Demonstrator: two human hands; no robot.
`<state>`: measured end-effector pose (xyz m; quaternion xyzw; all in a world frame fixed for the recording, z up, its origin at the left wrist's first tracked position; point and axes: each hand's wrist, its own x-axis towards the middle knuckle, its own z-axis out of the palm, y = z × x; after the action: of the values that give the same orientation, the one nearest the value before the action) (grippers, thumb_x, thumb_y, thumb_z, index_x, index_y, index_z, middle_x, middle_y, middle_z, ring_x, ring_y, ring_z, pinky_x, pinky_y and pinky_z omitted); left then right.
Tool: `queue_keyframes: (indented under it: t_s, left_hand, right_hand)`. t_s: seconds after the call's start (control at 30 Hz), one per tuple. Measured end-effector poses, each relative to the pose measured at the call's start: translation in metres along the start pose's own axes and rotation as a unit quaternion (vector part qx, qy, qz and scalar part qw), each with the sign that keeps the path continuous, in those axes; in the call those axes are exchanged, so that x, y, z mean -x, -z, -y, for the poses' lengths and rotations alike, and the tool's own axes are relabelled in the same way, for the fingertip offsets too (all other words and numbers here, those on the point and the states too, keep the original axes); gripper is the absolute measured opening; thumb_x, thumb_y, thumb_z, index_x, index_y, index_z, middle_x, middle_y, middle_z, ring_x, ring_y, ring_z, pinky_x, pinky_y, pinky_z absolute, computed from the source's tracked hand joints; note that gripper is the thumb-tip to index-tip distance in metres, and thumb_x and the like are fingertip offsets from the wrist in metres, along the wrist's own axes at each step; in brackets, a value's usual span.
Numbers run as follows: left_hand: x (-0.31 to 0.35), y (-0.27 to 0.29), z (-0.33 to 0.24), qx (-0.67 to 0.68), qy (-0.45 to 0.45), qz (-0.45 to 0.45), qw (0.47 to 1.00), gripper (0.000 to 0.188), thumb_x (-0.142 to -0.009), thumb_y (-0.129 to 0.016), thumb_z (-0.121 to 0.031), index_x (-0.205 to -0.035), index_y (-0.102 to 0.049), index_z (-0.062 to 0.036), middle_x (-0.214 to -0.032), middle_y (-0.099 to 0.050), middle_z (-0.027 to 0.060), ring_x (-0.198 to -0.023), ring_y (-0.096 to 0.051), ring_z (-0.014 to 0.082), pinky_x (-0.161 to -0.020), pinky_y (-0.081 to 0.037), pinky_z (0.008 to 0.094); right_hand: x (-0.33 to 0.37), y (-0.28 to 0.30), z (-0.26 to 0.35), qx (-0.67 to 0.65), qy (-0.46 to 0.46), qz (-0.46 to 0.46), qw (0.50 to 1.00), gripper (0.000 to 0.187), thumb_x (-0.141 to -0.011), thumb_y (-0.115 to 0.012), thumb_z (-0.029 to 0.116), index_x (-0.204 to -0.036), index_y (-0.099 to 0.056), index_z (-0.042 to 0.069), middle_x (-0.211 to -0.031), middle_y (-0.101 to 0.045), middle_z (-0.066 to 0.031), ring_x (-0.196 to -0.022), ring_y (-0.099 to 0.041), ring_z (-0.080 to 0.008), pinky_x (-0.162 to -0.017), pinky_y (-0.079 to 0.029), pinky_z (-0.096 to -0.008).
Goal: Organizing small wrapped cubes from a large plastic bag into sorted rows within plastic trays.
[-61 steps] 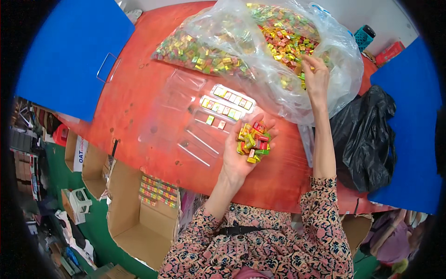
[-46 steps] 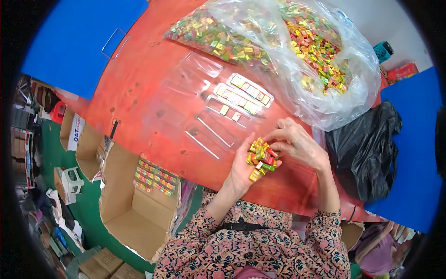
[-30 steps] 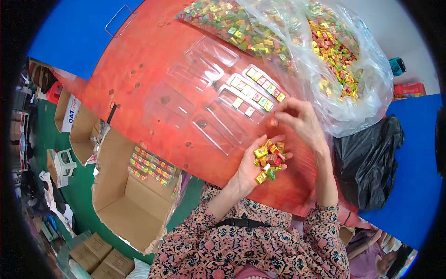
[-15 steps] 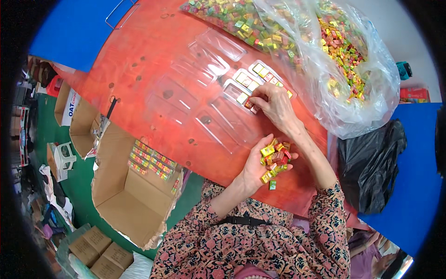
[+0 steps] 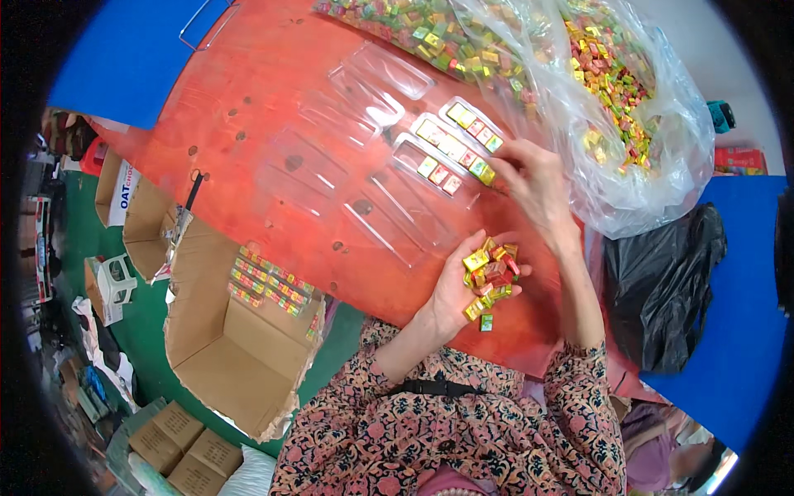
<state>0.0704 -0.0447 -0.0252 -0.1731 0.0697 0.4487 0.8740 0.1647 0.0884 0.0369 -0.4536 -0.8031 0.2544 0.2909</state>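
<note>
My left hand [image 5: 453, 285], palm up and cupped, holds a pile of small foil-wrapped candies [image 5: 496, 273] in yellow, red and green. One green candy [image 5: 486, 322] lies just below that hand. My right hand [image 5: 538, 186] is at the right end of three narrow clear plastic trays, its fingers bent together; what is between the fingertips is hidden. The far tray [image 5: 453, 104] and the middle tray [image 5: 423, 124] carry rows of wrapped candies, partly covered by my fingers. In the near tray [image 5: 405, 153] sit three candies, with a bare stretch at its left end.
More clear plastic trays [image 5: 364, 198] lie on the red table [image 5: 248, 165]. A large clear bag [image 5: 571, 165] of candies spreads over the far right, with a black plastic bag [image 5: 657, 289] nearer. An open cardboard box [image 5: 248, 372] stands left, packed candy strips [image 5: 273, 281] at its edge.
My right hand has moved right from the near tray to the right end of the trays, uncovering the candies there. My left hand has stayed put with its pile.
</note>
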Motion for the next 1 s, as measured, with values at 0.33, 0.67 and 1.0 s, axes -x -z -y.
queue_keyframes:
  t_s: [0.33, 0.67, 1.0]
  left_hand:
    - [0.001, -0.003, 0.000, 0.027, -0.016, 0.048, 0.998, 0.052, -0.096, -0.033, -0.041, -0.132, -0.039, -0.0037, -0.129, -0.046, 0.0227, -0.112, -0.053, 0.0344, -0.083, -0.052, 0.0480]
    - [0.001, -0.002, 0.002, 0.024, -0.021, 0.050, 0.998, 0.052, -0.096, -0.032, -0.041, -0.132, -0.040, -0.0038, -0.130, -0.046, 0.0226, -0.115, -0.051, 0.0353, -0.084, -0.051, 0.0485]
    - [-0.001, -0.006, 0.002, 0.019, -0.026, 0.048, 0.998, 0.053, -0.096, -0.032, -0.041, -0.133, -0.038, -0.0036, -0.130, -0.045, 0.0239, -0.115, -0.050, 0.0371, -0.085, -0.051, 0.0494]
  right_hand:
    - [0.157, 0.030, 0.017, -0.064, -0.331, 0.042, 0.941, 0.023, -0.076, -0.067, 0.010, -0.094, -0.063, -0.003, -0.076, -0.063, -0.0119, -0.065, -0.058, -0.0184, -0.062, -0.046, -0.0303]
    - [0.179, 0.017, 0.039, 0.010, -0.133, 0.165, 0.977, 0.021, -0.072, -0.068, 0.005, -0.090, -0.058, -0.001, -0.085, -0.053, -0.0139, -0.078, -0.056, -0.0327, -0.065, -0.045, -0.0375]
    - [0.165, 0.014, 0.043, 0.150, -0.152, 0.058, 0.975, 0.023, -0.073, -0.067, 0.000, -0.094, -0.057, -0.001, -0.080, -0.048, -0.0126, -0.069, -0.056, -0.0257, -0.060, -0.045, -0.0351]
